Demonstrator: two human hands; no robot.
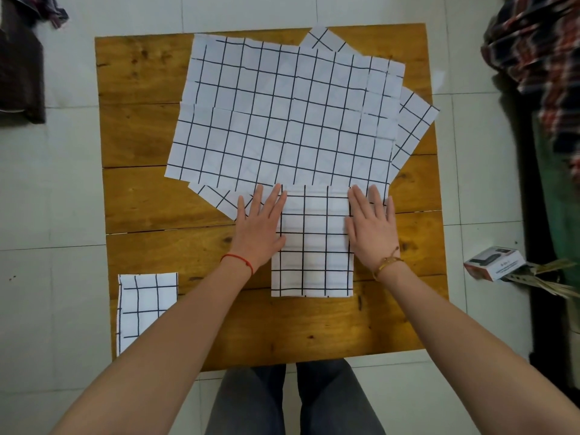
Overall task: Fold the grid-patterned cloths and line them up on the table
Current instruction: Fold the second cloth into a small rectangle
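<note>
Both forearms reach over the wooden table (163,196), where the left hand (260,226) and right hand (370,226), fingers flat and slightly spread, flank the folded cloth (314,246); pressing evenly should sharpen its creases.

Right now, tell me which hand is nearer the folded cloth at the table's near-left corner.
Left. The left hand lies flat up and to the right of the corner cloth, beside the middle folded cloth. The right hand is beyond that cloth, farther away.
</note>
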